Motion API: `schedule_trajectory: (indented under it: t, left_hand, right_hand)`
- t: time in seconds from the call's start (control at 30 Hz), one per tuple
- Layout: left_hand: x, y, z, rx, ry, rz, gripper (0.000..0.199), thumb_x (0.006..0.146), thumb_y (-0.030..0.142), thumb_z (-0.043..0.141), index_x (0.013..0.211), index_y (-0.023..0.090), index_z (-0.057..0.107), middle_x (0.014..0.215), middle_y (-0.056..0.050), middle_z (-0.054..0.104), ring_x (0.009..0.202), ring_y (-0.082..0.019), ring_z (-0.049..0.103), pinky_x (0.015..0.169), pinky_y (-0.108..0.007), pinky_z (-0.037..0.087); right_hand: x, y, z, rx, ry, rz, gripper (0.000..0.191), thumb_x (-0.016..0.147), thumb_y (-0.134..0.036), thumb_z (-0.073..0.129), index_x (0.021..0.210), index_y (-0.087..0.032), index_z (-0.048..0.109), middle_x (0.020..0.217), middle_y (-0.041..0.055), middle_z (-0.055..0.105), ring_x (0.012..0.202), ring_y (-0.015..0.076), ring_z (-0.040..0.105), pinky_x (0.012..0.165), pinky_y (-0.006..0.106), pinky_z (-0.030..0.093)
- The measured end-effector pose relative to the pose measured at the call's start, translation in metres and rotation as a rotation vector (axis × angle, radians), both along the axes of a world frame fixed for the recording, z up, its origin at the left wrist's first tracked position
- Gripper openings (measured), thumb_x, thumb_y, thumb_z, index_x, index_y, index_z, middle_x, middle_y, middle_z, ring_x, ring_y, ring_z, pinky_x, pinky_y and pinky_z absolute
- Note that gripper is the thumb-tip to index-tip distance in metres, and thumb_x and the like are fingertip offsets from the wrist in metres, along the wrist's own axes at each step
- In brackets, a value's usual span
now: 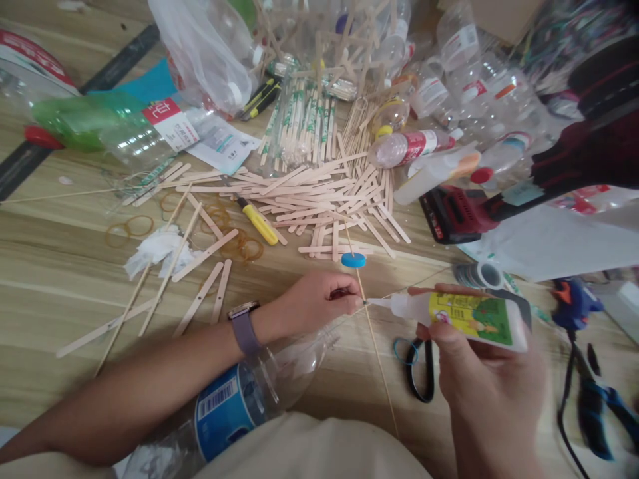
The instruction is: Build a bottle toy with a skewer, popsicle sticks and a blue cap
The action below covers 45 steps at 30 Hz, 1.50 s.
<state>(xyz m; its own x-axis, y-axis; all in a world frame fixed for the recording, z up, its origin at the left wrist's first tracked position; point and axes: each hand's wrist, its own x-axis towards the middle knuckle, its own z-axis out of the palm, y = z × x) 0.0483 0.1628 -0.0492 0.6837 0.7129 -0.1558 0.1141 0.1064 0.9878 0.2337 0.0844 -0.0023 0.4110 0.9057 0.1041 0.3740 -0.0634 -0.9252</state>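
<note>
My right hand (492, 372) grips a glue bottle (469, 319) with a yellow and green label, tilted so that its thin nozzle points left. The nozzle tip meets a thin wooden skewer (377, 352) right beside my left fingertips. My left hand (327, 303) is closed in a pinch on that skewer, where a thin wire or thread also seems to cross. Above the pinch, a blue bottle cap (353, 260) is threaded on the skewer. Beneath my left forearm lies a clear plastic bottle (224, 409) with a blue label.
Loose craft sticks (319, 193) are heaped beyond my hands, near a yellow-handled screwdriver (259, 223) and rubber bands (244, 246). Plastic bottles (414, 146) crowd the back. At right are a red-black power tool (464, 213), a wire spool (479, 275), scissors (422, 372) and pliers (594, 406).
</note>
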Motion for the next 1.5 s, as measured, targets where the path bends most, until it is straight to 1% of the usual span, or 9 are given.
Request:
schedule_trajectory:
  t: [0.17,0.33,0.47,0.6,0.73,0.83,1.07,1.2,1.5]
  left_hand:
    - [0.001,0.000,-0.001,0.021,0.011,-0.001,0.013,0.085,0.019,0.053,0.074,0.016,0.059,0.065,0.006,0.052,0.062,-0.009,0.044,0.058,-0.024,0.034]
    - [0.000,-0.001,0.000,0.016,0.031,-0.002,0.015,0.085,0.021,0.053,0.073,0.017,0.058,0.065,0.005,0.052,0.062,-0.010,0.044,0.058,-0.024,0.034]
    - [0.000,0.000,0.001,0.020,0.046,-0.015,0.015,0.086,0.022,0.053,0.073,0.017,0.058,0.065,0.005,0.052,0.062,-0.010,0.045,0.058,-0.024,0.034]
    - [0.000,0.000,0.001,0.020,0.034,-0.005,0.013,0.085,0.021,0.053,0.073,0.017,0.058,0.065,0.005,0.052,0.062,-0.010,0.045,0.060,-0.024,0.034]
    - [0.000,0.000,0.000,0.025,0.034,-0.017,0.014,0.085,0.020,0.052,0.073,0.017,0.058,0.064,0.005,0.051,0.062,-0.010,0.045,0.059,-0.024,0.034]
    - [0.000,0.000,0.001,0.031,0.041,-0.015,0.014,0.085,0.021,0.052,0.073,0.017,0.059,0.065,0.005,0.051,0.063,-0.010,0.045,0.058,-0.024,0.034]
    - [0.000,0.000,0.002,0.027,0.028,-0.015,0.015,0.085,0.021,0.052,0.072,0.017,0.058,0.065,0.005,0.051,0.063,-0.010,0.044,0.059,-0.024,0.034]
    - [0.000,0.001,0.002,0.020,0.038,-0.022,0.014,0.085,0.021,0.052,0.072,0.017,0.058,0.064,0.005,0.050,0.062,-0.010,0.044,0.059,-0.024,0.034]
    - [-0.001,0.000,0.003,0.017,0.034,-0.015,0.014,0.085,0.021,0.053,0.073,0.016,0.058,0.064,0.005,0.050,0.062,-0.010,0.044,0.058,-0.024,0.033]
  right_hand:
    - [0.002,0.007,0.006,-0.079,-0.003,0.038,0.033,0.069,-0.038,0.083,0.096,-0.024,0.071,0.090,0.0048,0.077,0.073,0.0208,0.072,0.061,0.029,0.059]
    - [0.003,0.009,0.009,-0.096,-0.031,0.020,0.034,0.070,-0.041,0.081,0.099,-0.026,0.071,0.088,0.0028,0.077,0.073,0.0188,0.071,0.061,0.026,0.058]
    - [0.003,0.012,0.008,-0.111,-0.062,0.072,0.032,0.071,-0.042,0.080,0.096,-0.026,0.071,0.088,0.0024,0.077,0.071,0.0169,0.070,0.059,0.022,0.056]
    - [0.002,0.013,0.009,-0.077,-0.064,0.102,0.030,0.073,-0.041,0.079,0.098,-0.027,0.070,0.088,0.0027,0.077,0.076,0.0203,0.072,0.062,0.026,0.058]
    - [0.002,0.013,0.010,-0.113,-0.091,0.116,0.029,0.073,-0.043,0.077,0.099,-0.031,0.069,0.088,0.0026,0.076,0.073,0.0238,0.071,0.058,0.032,0.057]
    - [0.002,0.013,0.011,-0.109,-0.103,0.107,0.028,0.074,-0.042,0.075,0.100,-0.034,0.068,0.091,0.0030,0.075,0.074,0.0262,0.070,0.061,0.037,0.057]
    - [0.001,0.014,0.016,-0.130,-0.130,0.125,0.024,0.075,-0.042,0.075,0.096,-0.033,0.068,0.089,0.0040,0.075,0.077,0.0300,0.070,0.066,0.043,0.055]
    - [0.000,0.015,0.017,-0.115,-0.147,0.153,0.023,0.074,-0.044,0.075,0.094,-0.034,0.069,0.090,0.0046,0.074,0.075,0.0304,0.070,0.063,0.043,0.054]
    - [-0.001,0.015,0.019,-0.103,-0.152,0.146,0.022,0.076,-0.044,0.074,0.094,-0.033,0.069,0.088,0.0036,0.075,0.077,0.0286,0.070,0.062,0.040,0.052]
